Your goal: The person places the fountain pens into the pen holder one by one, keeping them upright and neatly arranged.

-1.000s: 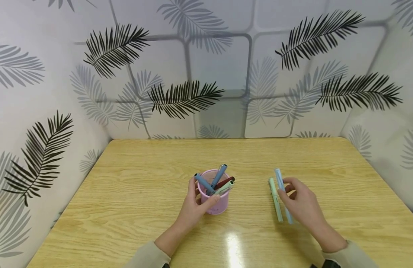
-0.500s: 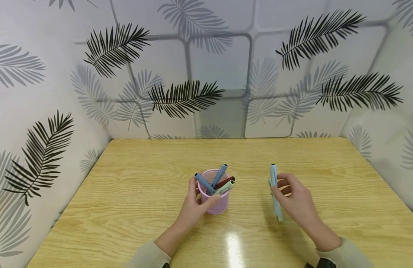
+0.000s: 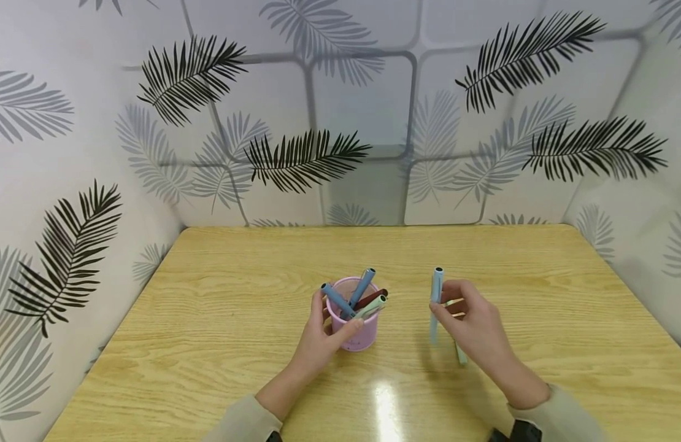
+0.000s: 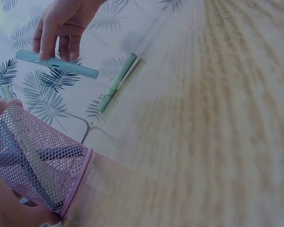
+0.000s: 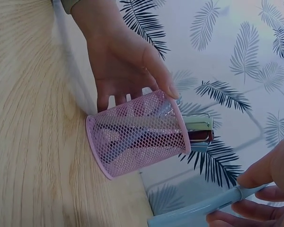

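Note:
My left hand (image 3: 317, 347) grips a pink mesh pen cup (image 3: 360, 337) standing on the table, thumb in front and fingers round its far left side. Several capped pens lean in the cup: two blue ones (image 3: 337, 300), a dark red one (image 3: 365, 300) and a pale green one (image 3: 372, 307). To the right of the cup, my right hand (image 3: 475, 322) pinches a light blue pen (image 3: 437, 287) between thumb and fingers, held nearly upright above the wood. A light green pen (image 4: 117, 82) lies on the table behind it, partly hidden by the right hand in the head view.
The wooden table (image 3: 235, 276) carries the cup and the loose green pen. A wall covering with a leaf pattern (image 3: 362, 110) rises at the table's back edge and along the sides. Light glares off the wood near the front.
My right hand has lifted the light blue pen from beside the green one and carried it left, past it, turning it more upright. The left hand stays on the cup.

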Demonstrator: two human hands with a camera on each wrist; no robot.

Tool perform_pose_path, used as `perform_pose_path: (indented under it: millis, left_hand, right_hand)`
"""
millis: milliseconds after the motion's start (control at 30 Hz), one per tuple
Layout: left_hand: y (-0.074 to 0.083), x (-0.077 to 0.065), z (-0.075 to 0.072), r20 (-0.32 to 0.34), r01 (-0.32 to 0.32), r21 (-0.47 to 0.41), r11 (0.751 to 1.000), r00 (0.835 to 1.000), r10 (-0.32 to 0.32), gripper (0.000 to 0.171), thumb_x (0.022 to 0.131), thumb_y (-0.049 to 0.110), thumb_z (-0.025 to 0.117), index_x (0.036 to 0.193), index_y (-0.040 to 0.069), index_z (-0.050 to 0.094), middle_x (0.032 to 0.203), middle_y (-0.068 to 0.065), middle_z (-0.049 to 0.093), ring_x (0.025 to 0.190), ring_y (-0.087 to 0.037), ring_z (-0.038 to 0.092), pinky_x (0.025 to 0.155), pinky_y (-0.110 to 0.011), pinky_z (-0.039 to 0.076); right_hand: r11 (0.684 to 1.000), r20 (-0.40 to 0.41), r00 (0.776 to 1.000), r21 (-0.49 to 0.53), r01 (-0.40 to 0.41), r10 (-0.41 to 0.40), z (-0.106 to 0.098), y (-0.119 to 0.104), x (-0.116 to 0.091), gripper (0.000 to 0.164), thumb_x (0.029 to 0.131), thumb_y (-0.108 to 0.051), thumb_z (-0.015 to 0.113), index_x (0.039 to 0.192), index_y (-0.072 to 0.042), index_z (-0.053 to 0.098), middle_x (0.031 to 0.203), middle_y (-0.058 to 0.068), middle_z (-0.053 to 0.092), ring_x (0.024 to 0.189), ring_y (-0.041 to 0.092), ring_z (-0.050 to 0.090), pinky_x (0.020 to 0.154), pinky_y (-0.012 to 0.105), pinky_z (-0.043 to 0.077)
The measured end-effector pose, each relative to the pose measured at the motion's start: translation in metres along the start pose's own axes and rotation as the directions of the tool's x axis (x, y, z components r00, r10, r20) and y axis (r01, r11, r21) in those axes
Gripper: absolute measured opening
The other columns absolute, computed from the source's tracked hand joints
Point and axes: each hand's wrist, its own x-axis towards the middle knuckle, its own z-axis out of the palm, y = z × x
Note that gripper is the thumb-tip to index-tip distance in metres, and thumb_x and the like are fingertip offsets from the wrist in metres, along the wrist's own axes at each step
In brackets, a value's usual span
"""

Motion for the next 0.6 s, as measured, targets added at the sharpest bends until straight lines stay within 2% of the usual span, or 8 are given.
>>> perform_pose_path:
  millis: [233,467,600]
  left_hand:
    - [-0.001,0.001,0.000,-0.002,-0.005,0.004,1.000,1.000,0.005,0.073,0.086,0.011,0.065,0.143,0.009,0.018,0.138,-0.023,0.035,0.123,-0.033,0.038,0.099,-0.050,0.035]
    - [-0.033,0.009,-0.002,-0.019,-0.030,0.005,1.000,0.999,0.030,0.072,0.085,0.019,0.068,0.141,0.022,0.022,0.138,-0.013,0.038,0.123,-0.029,0.039,0.098,-0.048,0.036]
    - [-0.034,0.009,-0.001,-0.027,-0.034,0.013,0.999,0.999,0.034,0.072,0.085,0.020,0.069,0.141,0.023,0.023,0.136,-0.011,0.039,0.122,-0.028,0.041,0.097,-0.047,0.038]
  right_hand:
    - [0.991,-0.046,0.997,0.118,0.068,-0.063,0.011,-0.012,0.004,0.027,0.082,-0.004,0.069,0.106,-0.007,0.057,0.093,0.003,0.062,0.074,0.013,0.064,0.063,0.023,0.052]
    - [0.956,-0.092,0.987,0.249,0.154,-0.135,0.019,-0.025,0.005,0.030,0.080,0.003,0.070,0.106,-0.005,0.057,0.094,0.004,0.062,0.078,0.014,0.064,0.063,0.023,0.052]
    - [0.933,-0.109,0.977,0.294,0.207,-0.182,0.023,-0.030,0.005,0.031,0.079,0.005,0.069,0.106,-0.002,0.056,0.094,0.007,0.062,0.080,0.016,0.065,0.064,0.022,0.052]
